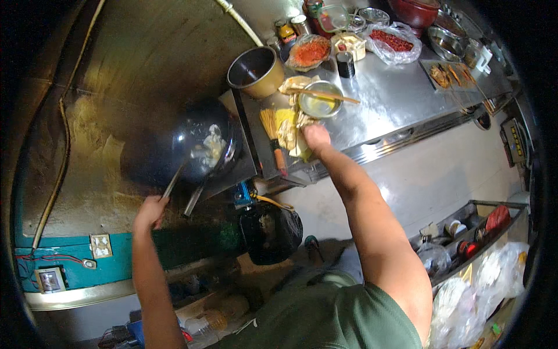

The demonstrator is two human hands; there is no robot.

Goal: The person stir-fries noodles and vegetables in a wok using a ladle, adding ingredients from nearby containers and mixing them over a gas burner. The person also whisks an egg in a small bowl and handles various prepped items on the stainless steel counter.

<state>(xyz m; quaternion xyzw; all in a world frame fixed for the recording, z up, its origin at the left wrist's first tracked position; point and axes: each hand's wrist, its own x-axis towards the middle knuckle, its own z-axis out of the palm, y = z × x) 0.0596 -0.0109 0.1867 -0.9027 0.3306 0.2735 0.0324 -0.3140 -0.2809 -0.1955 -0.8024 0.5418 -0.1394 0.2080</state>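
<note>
My left hand (151, 212) grips the handle of a metal ladle or spatula (175, 178), whose head is in the dark wok (152, 150). Pale whitish food (215, 141) lies in the wok, near the tool's head. The wok's own handle (194, 201) sticks out towards me. My right hand (317, 136) touches crumpled, stained cloths (286, 133) on the metal counter; its fingers are hidden from view. Just beyond it stands a metal bowl (320, 101) holding some yellow liquid, with a wooden stick or chopsticks (331, 95) across its rim. Beside the cloths lies a bamboo wok brush (269, 124).
A deep pot (255, 72), a bowl of red chopped seasoning (309, 51), a dark bottle (345, 65) and a bag of dried chillies (392, 41) stand along the steel counter (370, 96). A tray of skewers (449, 76) is farther right. A black bag-lined bin (270, 233) stands below.
</note>
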